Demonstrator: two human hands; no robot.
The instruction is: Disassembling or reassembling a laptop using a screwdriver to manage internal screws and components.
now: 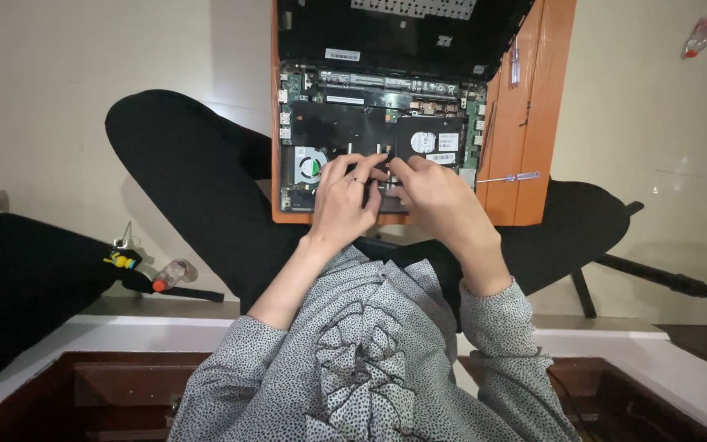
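- Left hand (345, 200): bare, with a thin ring on one finger; the forearm behind it is uncovered up to a sleeve pushed back near the elbow.
- Right hand (435, 192): bare, no ring visible; its sleeve ends in a loose cuff just behind the wrist.
- Both sleeves belong to one pale grey top (370, 368) covered in a fine dark speckled print.
- The front of the top, below and between the wrists, bears gathered ruffles of the same printed cloth, folded into a rosette-like shape.
- Black trousers (198, 188) cover the legs, spreading out to either side of the hands.
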